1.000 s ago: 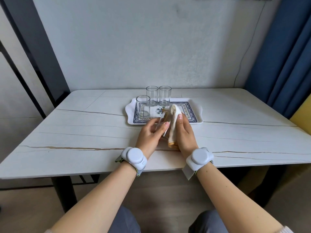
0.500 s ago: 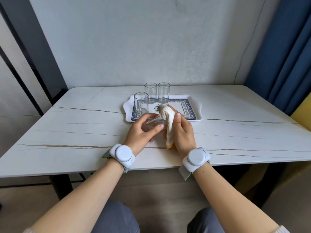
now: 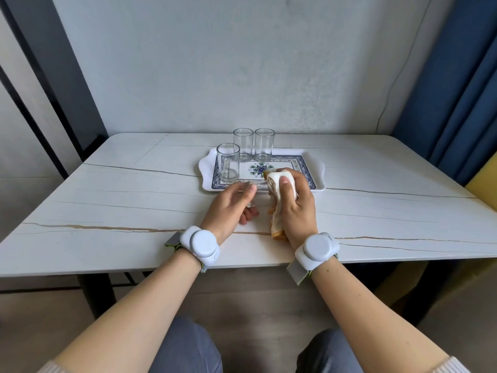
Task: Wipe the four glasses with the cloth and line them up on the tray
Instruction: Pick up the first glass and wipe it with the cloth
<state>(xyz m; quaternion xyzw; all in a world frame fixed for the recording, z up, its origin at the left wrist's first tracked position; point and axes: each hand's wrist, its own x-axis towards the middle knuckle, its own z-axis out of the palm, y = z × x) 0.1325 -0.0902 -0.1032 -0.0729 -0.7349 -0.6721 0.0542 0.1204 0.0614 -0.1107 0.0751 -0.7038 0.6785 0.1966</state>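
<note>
My left hand (image 3: 231, 208) grips a clear glass (image 3: 259, 193) lying on its side just above the table, in front of the tray. A white and orange cloth (image 3: 279, 200) is pressed against the glass's open end by my right hand (image 3: 294, 203), which is closed around the cloth. Three more clear glasses stand upright on the blue-patterned white tray (image 3: 309, 168): one at the front left (image 3: 228, 163) and two side by side at the back (image 3: 243, 144) (image 3: 264, 144). Most of the held glass is hidden by my fingers and the cloth.
The tray sits on a white marble-look table (image 3: 107, 211) against a grey wall. A blue curtain (image 3: 457, 90) hangs at the right, with a yellow chair edge (image 3: 484, 179) beside it. The right half of the tray bears no glasses.
Both hands have lowered the glass and cloth a little toward the table. The glass has tipped further onto its side, and my right hand has turned the cloth at its mouth.
</note>
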